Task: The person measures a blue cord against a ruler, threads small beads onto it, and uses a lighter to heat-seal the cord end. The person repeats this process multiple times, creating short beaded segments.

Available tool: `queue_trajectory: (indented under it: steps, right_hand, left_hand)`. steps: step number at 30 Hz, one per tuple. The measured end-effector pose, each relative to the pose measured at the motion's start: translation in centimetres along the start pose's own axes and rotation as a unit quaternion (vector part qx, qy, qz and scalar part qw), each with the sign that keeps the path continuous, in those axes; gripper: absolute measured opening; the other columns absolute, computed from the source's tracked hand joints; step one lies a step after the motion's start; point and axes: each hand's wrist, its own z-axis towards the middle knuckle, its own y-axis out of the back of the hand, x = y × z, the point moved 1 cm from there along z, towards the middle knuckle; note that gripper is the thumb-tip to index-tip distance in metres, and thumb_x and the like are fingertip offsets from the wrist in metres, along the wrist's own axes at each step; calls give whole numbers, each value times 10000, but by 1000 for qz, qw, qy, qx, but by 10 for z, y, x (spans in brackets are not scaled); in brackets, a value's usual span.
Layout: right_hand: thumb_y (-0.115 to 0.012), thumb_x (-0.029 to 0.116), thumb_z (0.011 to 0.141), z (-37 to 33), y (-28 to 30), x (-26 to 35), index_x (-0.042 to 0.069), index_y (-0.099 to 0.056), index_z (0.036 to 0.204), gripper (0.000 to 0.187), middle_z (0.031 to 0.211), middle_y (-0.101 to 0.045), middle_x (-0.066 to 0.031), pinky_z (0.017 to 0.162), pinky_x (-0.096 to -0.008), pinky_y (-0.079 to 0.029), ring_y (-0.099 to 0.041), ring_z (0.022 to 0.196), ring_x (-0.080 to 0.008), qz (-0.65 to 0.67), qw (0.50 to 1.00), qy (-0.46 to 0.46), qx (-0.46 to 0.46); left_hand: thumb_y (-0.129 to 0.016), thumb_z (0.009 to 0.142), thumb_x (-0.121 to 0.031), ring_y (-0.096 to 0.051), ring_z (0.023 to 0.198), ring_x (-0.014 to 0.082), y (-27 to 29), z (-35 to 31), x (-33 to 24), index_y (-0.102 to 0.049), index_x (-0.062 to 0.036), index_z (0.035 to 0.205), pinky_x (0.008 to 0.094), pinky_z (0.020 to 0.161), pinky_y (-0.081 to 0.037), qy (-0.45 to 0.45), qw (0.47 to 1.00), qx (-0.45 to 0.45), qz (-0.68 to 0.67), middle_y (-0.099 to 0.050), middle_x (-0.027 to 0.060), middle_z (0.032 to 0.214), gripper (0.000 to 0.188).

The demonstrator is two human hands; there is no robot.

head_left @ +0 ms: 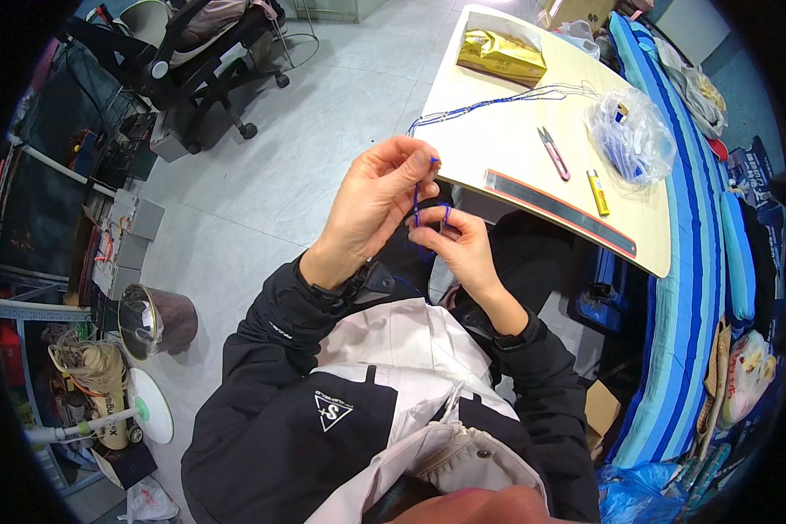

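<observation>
Blue cord runs between my two hands, just off the table's near left corner. My left hand is closed in a pinch on it, thumb against forefinger, with a bit of blue showing at the tips. Lower and to the right, my right hand pinches the same cord, and a loop of it passes over a finger. More blue strands with small pale bits along them lie across the table and hang over its left edge near my left hand.
On the pale table lie a ruler, pink-handled thread snips, a yellow tube-shaped lighter, a clear plastic bag and a gold packet in a box. A blue-striped bed adjoins on the right; a bin stands left.
</observation>
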Motion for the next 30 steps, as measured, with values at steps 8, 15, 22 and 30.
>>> queue_trajectory:
  steps: [8, 15, 22, 30]
  right_hand:
    - [-581, 8, 841, -7, 6, 24, -33, -653, 843, 84, 711, -646, -89, 549, -218, -446, -585, 603, -114, -361, 905, 223, -11]
    - [-540, 76, 896, -4, 8, 25, -6, -568, 781, 144, 604, -531, -20, 522, -216, -381, -497, 557, -89, -209, 966, 148, -45]
    - [-556, 184, 904, 3, 3, 26, 48, -538, 950, 144, 690, -510, 19, 494, -160, -231, -346, 546, -5, 52, 997, -15, -51]
    - [-702, 66, 764, 11, -2, 8, 13, -641, 827, 103, 790, -534, 23, 541, -169, -326, -440, 651, -37, -163, 970, 142, -112]
  left_hand:
    - [-567, 907, -225, -572, 763, 99, 12, 11, 5, -530, -40, 858, 250, 673, -515, -147, 967, -112, 175, -593, 45, 835, 196]
    - [-537, 925, -200, -575, 764, 105, 10, 9, 7, -511, -40, 879, 251, 627, -530, -159, 963, -106, 188, -584, 50, 821, 168]
    - [-548, 918, -200, -575, 768, 103, 7, 10, 9, -508, -43, 867, 256, 645, -543, -154, 972, -99, 147, -582, 50, 832, 170]
    - [-539, 921, -203, -576, 798, 123, 7, 9, 13, -524, -39, 882, 281, 687, -540, -161, 970, -88, 161, -585, 53, 855, 169]
